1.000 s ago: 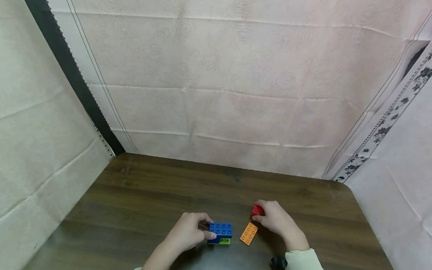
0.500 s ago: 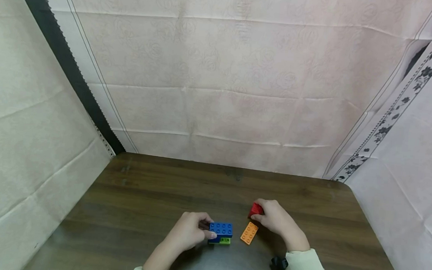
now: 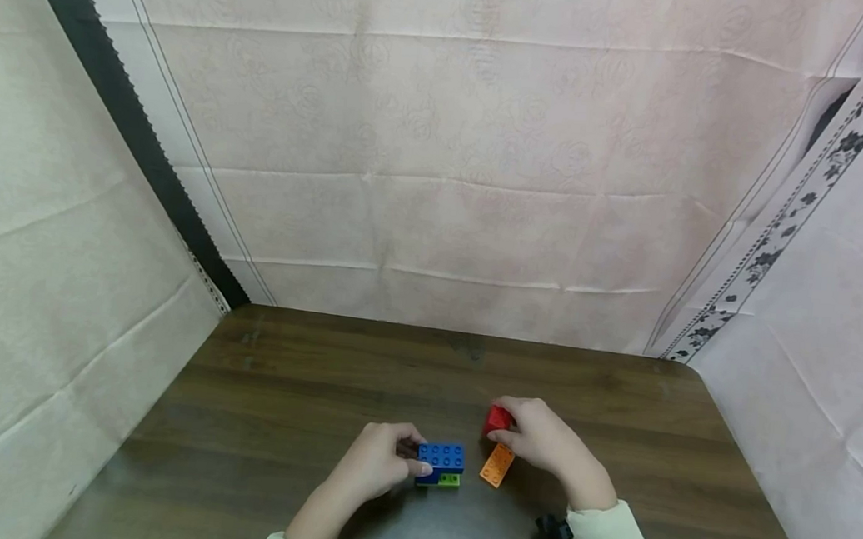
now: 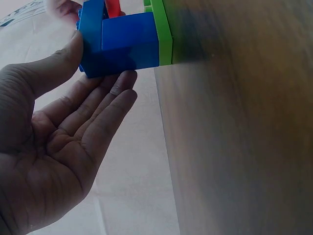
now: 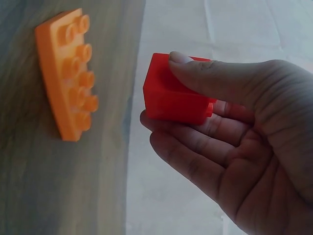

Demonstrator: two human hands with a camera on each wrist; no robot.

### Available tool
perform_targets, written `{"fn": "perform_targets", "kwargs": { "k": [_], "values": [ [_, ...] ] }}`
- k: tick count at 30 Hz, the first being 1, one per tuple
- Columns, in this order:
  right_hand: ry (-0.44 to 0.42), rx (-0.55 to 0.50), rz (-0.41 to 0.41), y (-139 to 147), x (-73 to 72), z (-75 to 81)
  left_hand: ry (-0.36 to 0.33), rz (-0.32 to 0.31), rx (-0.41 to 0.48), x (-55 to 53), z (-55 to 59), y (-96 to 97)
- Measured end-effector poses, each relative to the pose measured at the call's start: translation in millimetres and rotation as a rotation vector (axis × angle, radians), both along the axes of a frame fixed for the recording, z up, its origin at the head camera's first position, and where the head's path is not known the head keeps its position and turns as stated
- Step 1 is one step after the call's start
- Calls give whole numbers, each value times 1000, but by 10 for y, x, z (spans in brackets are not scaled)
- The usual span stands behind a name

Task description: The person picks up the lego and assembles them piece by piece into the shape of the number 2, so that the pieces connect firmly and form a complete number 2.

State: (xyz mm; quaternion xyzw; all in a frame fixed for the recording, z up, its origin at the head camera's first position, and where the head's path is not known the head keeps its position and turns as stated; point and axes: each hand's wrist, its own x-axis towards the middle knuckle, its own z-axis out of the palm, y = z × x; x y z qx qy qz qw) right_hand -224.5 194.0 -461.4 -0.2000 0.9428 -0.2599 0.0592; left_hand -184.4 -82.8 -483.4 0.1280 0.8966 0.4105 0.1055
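My left hand grips a small stack of toy building bricks by its left end, thumb in front and fingers behind. In that stack a blue brick lies on top, another blue brick is under it, and a thin green brick forms the base. Between thumb and fingers my right hand pinches a red brick, held just above the table with its studs toward the palm in the right wrist view. Below it lies a flat orange brick, studs up, apart from the stack and partly covered by the right hand.
The dark wooden table runs back to a pale cloth wall, with cloth on the left and right sides too. A small black object sits at the right wrist by the sleeve.
My right hand has moved left with the red brick, which now hangs nearer the stack and over the orange brick's far end. The left hand and its stack have stayed in place.
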Motion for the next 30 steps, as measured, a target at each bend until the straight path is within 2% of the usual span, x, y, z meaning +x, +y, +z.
{"fn": "perform_targets", "kwargs": {
  "k": [12, 19, 30],
  "values": [
    [9, -24, 87, -62, 57, 94, -9, 9, -3, -5, -1, 5],
    [3, -34, 126, -90, 100, 121, -41, 26, 1, 2, -8, 12],
    [-5, -61, 188, -159, 153, 188, -34, 15, 11, -1, -3, 10]
  ]
}}
